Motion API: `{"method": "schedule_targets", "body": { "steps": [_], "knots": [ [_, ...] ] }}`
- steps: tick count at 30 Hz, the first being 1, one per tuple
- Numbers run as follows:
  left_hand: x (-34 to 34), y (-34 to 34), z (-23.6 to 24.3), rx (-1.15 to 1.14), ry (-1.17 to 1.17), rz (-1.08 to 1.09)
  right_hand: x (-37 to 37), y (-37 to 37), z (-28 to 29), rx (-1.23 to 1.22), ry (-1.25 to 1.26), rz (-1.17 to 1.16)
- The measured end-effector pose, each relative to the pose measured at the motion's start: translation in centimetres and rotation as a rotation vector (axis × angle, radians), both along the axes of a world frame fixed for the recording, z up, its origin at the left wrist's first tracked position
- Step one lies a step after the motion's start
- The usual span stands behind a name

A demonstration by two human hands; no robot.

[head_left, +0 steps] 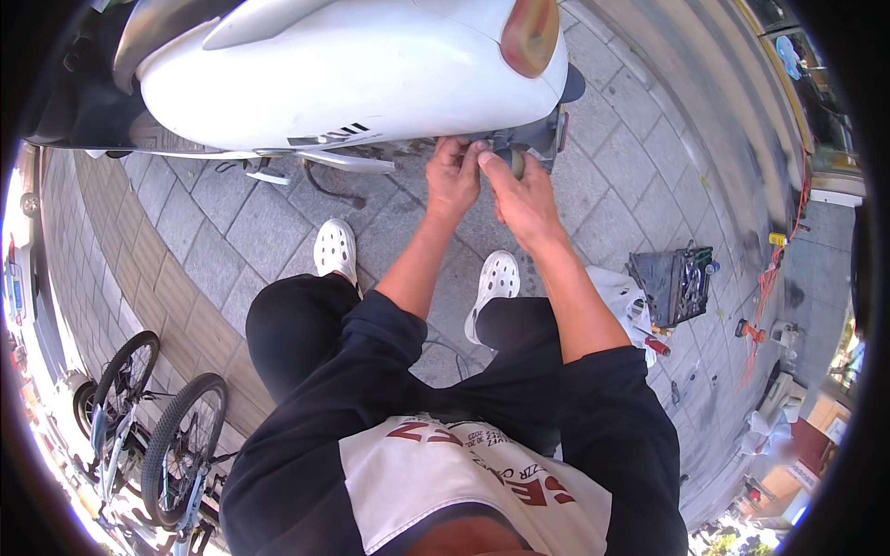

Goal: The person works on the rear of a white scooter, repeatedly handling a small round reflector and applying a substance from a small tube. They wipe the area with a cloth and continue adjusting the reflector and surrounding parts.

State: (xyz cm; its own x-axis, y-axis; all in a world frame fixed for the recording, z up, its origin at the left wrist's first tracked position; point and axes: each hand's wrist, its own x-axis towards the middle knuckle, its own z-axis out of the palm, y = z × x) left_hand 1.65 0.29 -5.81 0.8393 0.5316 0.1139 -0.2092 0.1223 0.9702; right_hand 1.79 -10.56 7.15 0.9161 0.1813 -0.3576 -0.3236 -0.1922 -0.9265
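Note:
A white scooter with a red and amber tail light stands in front of me. At the lower edge of its rear, near the dark wheel area, both my hands work close together. My left hand is closed in a pinch, fingertips up under the body edge; what they grip is too small to name. Touching it at the fingertips, my right hand has its thumb stretched toward the left fingers and its other fingers curled round. An olive rounded piece shows beside the right thumb, its kind unclear.
A black open tool case lies on the paving to the right, beside a white plastic bag and a red-handled tool. A red cord trails farther right. Bicycles stand at lower left. The scooter's side stand points down.

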Motion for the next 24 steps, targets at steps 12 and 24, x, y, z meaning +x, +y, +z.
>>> {"method": "schedule_targets", "body": {
  "steps": [12, 24],
  "knots": [
    [0.0, -1.4, -0.2, -0.001, -0.023, 0.097, 0.3, -0.8, -0.3, -0.120, -0.045, 0.052],
    [0.0, -0.8, 0.3, 0.110, -0.048, 0.118, 0.1, -0.5, 0.3, -0.191, -0.147, 0.045]
  ]
}}
